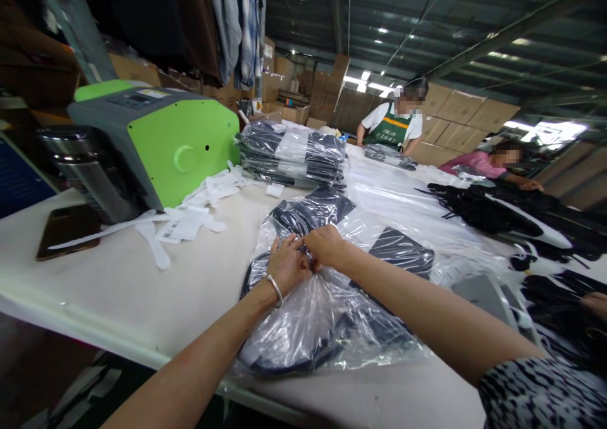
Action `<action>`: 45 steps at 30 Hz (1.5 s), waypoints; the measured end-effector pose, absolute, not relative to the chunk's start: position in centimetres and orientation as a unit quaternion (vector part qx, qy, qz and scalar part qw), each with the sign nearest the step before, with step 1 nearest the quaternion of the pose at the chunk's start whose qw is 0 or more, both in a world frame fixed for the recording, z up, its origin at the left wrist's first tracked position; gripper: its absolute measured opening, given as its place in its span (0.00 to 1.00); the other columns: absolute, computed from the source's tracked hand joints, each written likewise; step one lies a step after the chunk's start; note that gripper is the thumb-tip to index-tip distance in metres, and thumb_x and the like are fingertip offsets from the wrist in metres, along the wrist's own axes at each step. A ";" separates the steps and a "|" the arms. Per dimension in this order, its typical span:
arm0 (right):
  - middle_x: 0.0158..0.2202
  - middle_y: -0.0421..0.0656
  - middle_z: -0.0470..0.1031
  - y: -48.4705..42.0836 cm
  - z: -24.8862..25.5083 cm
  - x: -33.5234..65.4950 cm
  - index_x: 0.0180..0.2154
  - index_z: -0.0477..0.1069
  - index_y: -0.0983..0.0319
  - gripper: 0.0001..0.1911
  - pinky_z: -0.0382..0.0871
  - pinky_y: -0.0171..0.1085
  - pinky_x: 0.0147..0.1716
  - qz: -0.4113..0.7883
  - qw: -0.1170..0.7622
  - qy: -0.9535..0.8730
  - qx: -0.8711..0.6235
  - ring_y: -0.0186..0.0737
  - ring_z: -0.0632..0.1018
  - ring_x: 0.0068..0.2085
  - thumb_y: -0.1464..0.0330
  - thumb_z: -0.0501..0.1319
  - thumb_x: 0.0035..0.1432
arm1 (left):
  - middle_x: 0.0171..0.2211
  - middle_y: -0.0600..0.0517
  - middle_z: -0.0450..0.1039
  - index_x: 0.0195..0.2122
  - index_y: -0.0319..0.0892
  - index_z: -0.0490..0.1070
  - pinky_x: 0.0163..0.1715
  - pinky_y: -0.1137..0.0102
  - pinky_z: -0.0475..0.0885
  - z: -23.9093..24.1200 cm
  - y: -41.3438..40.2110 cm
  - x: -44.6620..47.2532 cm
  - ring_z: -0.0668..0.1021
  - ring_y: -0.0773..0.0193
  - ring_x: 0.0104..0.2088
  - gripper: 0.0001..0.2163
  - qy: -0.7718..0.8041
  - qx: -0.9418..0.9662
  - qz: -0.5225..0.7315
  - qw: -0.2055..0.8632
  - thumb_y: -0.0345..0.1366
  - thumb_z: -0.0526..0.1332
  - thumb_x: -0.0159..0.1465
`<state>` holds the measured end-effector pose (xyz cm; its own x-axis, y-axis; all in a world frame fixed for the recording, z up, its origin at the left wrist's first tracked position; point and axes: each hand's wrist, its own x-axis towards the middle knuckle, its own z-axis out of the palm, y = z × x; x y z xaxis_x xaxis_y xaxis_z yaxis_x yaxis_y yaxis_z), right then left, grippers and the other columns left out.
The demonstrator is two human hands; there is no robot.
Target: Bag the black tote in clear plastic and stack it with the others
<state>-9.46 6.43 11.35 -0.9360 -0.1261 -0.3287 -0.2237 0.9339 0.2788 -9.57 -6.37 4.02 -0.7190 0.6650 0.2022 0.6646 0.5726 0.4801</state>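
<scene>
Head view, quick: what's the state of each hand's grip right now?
Left hand: partly extended against the clear plastic; whether it pinches any cannot be told.
Right hand: curled closed on the gathered clear plastic.

Looks like a garment-packing workshop in a large shed. Roofed with dark metal (pixel 303 21), lit by strip lights (pixel 365 75), lined with stacked cartons (pixel 467 116) and hung at one side with clothes (pixel 147 18). Fitted with a long pale tabletop (pixel 142 302), strewn with paper labels (pixel 184 223) beside a green machine (pixel 184 144), and laden with bagged goods (pixel 291 154). Staffed, farther along, by a person in a green apron (pixel 391 128).
</scene>
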 end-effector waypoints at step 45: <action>0.62 0.57 0.67 28.6 10.1 0.7 0.61 0.66 0.68 0.29 0.61 0.45 0.59 -0.133 -0.112 0.927 0.331 0.52 0.69 0.62 0.57 0.48 0.68 | 0.57 0.45 0.72 0.55 0.41 0.70 0.59 0.53 0.69 4.5 -5.2 5.6 0.75 0.53 0.55 0.20 0.812 0.575 0.083 -0.056 0.23 0.56 0.62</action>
